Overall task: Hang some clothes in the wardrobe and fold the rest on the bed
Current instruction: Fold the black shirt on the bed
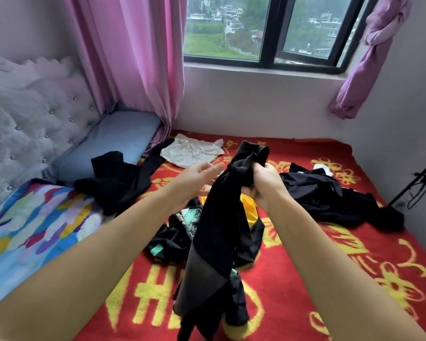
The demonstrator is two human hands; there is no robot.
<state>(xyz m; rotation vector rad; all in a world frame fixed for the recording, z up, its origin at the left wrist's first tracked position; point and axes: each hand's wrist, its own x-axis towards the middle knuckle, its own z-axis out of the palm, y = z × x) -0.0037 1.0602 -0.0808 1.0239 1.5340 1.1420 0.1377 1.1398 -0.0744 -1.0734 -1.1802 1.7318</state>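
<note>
1. Black garment (221, 217): your right hand (263, 183) grips its bunched upper end, fingers curled tight round the fabric so that a crumpled fold stands up above the fist.
2. Your left hand (197, 175) is just beside the garment at the same height, palm turned toward it, fingers straight and loosely together, thumb apart. You cannot tell whether the fingertips touch the cloth.
3. The garment hangs from your right fist in a long, narrow, twisted drape, held above the bed (330, 267). It is black, with a duller grey-looking panel across its lower part; the bottom end runs out of view at the lower edge.
4. Directly below the held garment lies a heap of clothes (180, 232): black fabric with green and white printed patches, and a yellow piece showing behind the drape.
5. To your right, a second black pile (330, 200) is spread on the red and yellow blanket.
6. To your left, a further black garment (116, 178) lies partly on the blue pillow (118, 139).
7. Beyond your hands, a crumpled cream-white garment (192, 151) lies near the wall.
8. A multicoloured quilt (30, 222) covers the near-left part of the bed, beside the tufted headboard (30, 119).
9. A pink curtain (138, 57) hangs left of the window (268, 30).
</note>
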